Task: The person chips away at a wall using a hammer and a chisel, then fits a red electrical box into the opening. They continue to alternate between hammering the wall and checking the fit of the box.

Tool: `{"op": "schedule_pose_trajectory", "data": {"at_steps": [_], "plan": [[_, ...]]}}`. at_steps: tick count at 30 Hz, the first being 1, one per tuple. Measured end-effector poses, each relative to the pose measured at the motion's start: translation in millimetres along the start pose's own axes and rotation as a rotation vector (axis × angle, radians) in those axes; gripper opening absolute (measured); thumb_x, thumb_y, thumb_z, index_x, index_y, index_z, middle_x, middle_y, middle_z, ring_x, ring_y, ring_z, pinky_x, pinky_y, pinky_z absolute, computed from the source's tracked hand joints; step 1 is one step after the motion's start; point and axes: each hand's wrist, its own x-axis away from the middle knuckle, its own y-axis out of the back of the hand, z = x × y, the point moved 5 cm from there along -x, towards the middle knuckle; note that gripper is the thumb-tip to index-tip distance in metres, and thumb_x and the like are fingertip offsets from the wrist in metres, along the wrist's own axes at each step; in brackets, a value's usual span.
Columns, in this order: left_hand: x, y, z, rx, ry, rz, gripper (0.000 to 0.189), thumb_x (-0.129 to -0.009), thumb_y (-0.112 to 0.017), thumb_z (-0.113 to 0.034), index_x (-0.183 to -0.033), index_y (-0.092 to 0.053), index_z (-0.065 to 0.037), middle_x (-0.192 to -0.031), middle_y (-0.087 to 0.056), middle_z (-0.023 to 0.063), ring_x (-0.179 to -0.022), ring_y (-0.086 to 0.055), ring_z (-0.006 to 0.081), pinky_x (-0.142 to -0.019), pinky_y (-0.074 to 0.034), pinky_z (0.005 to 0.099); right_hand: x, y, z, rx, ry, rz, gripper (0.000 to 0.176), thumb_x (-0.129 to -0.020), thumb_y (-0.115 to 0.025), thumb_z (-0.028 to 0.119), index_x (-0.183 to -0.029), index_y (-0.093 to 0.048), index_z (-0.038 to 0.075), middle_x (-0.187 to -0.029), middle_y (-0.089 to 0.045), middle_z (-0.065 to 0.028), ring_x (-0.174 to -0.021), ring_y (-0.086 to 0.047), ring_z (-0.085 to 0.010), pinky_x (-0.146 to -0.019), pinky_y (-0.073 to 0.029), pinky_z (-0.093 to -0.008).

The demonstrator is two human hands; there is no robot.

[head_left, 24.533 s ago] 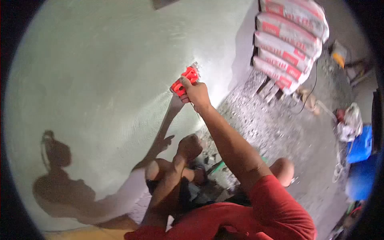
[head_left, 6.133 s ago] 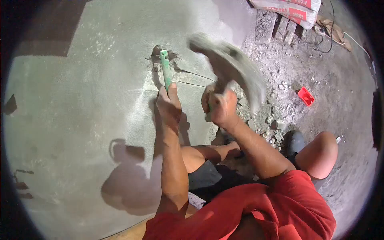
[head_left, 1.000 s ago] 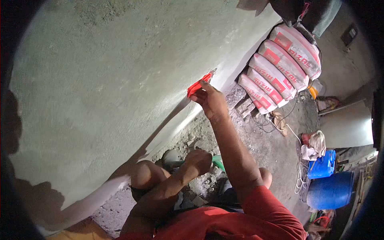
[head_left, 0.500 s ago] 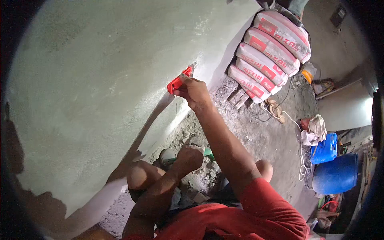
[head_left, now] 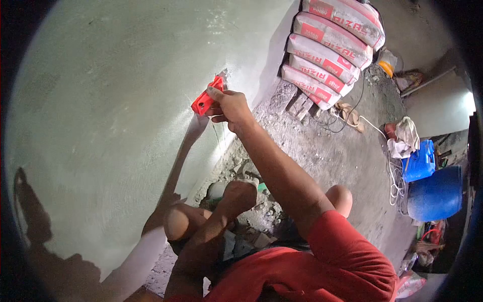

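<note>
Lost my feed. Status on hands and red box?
Right hand holds red box against plastered wall. Left hand down on rubble, grip unclear. Nothing blocking box.

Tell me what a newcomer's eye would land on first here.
The red box stands out first, held by the right hand against the grey wall near the centre. Next come the stacked sacks with red labels at the upper right, and the blue drum on the floor at the right edge.
</note>
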Motion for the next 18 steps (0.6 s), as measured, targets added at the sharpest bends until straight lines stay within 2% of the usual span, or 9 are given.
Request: {"op": "schedule_pose_trajectory", "data": {"at_steps": [11,18], "plan": [[0.8,-5.3,-0.5,0.022,-0.05,-0.091,0.027,-0.086,-0.06,-0.026,-0.085,-0.069,-0.001,-0.077,-0.069,0.0199,-0.071,-0.069,0.0369,-0.068,-0.055,0.0468,-8.5,1.7,-6.7,-0.097,0.051,0.021,0.038,-0.092,-0.069,0.027,-0.109,-0.063,-0.007,-0.083,-0.069,-0.0109,-0.06,-0.066,-0.015,-0.055,-0.056,-0.0266],[0.3,-7.5,-3.8,0.05,-0.113,-0.236,0.021,-0.086,-0.058,-0.02,-0.082,-0.068,-0.002,-0.072,-0.068,0.0181,-0.066,-0.069,0.0353,-0.064,-0.055,0.046,-4.6,0.4,-3.4,-0.088,0.026,-0.01,0.036,-0.091,-0.067,0.026,-0.109,-0.064,-0.005,-0.084,-0.068,-0.011,-0.063,-0.066,-0.016,-0.057,-0.057,-0.0286]]}}
